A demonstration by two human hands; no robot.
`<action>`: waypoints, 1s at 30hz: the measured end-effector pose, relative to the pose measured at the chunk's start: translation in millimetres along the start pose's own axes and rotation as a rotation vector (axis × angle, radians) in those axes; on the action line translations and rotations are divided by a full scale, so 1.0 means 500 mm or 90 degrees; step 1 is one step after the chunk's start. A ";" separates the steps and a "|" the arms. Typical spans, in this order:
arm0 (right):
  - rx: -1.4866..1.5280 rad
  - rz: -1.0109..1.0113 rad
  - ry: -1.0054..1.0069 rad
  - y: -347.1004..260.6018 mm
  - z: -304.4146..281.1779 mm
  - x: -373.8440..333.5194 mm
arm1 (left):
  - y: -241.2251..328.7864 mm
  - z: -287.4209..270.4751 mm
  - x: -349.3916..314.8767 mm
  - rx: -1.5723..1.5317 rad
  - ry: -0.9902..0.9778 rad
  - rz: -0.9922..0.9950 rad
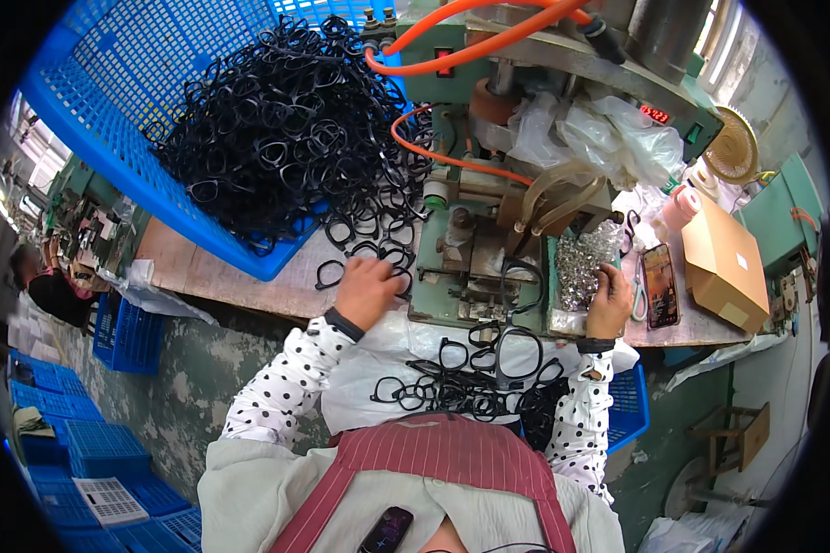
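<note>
Your left hand (369, 293) curls over loose, rounded black eyeglass frames (371, 226) on the worn table (189, 265), beside the blue mesh basket (78, 115), probably to keep them within reach; I cannot tell if it grips one. Your right hand (610, 302) bends its fingers at shiny small metal parts (578, 267); its hold is hidden.

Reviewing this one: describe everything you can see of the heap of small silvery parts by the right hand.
The heap of small silvery parts is a loose mass of tiny, shiny, metallic-looking pieces, too small to tell apart singly. It lies in a shallow, roughly rectangular tray, to the right of the green machine base. The right hand is at its right edge; whether the fingers hold a piece cannot be told.
</note>
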State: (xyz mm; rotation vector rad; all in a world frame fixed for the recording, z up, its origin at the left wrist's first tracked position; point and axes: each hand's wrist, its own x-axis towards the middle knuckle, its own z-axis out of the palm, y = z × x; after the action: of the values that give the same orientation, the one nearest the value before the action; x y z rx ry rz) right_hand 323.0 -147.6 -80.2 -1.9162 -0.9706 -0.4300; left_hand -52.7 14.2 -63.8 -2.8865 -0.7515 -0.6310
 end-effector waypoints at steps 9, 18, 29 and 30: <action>0.006 0.000 0.012 -0.022 -0.008 0.012 | -0.093 -0.036 0.012 -0.009 -0.049 -0.039; 0.387 0.141 -0.123 -0.163 -0.033 0.032 | 0.035 -0.124 0.111 -0.264 0.329 -0.185; 0.591 0.257 -0.251 -0.318 -0.055 0.008 | 0.233 -0.114 0.189 -0.354 0.273 0.270; 0.574 0.266 -0.256 -0.320 -0.055 0.008 | 0.231 -0.108 0.189 -0.376 0.272 0.275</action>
State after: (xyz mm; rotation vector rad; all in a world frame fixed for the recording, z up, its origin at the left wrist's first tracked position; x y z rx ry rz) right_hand 204.3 -125.7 28.5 -1.3071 -0.7759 0.5796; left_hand 58.3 -54.7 26.1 -3.0439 0.1471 -1.5331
